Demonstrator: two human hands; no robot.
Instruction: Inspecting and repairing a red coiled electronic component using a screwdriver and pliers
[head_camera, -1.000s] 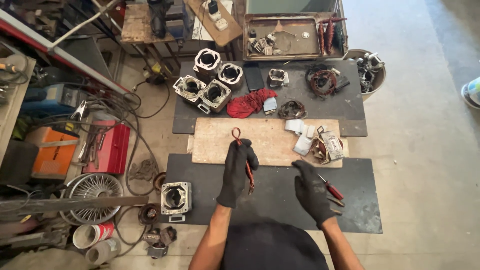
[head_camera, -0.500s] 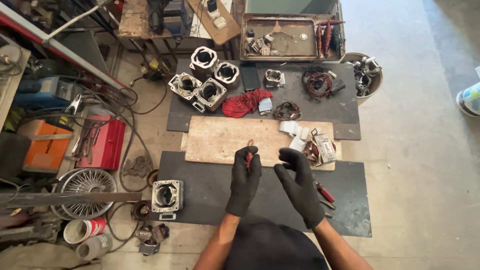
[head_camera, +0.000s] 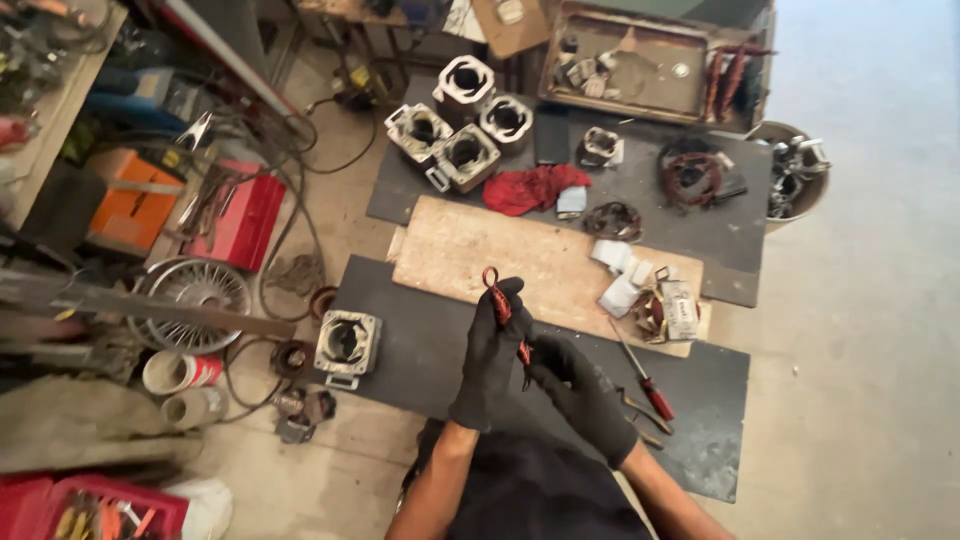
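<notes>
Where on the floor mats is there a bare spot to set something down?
The wooden board is bare left of the white packets. The near black mat is open between the metal cylinder block and gloved left hand. The far mat is crowded with engine parts.

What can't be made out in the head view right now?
- Red looped item in the left hand: too small and glove-covered to identify; lower part hidden.
- Right hand grip: fingertips behind the left hand, contact unclear.
- Metal bucket contents: blurred clutter.
- Red crate: cut off by the bottom edge.
</notes>
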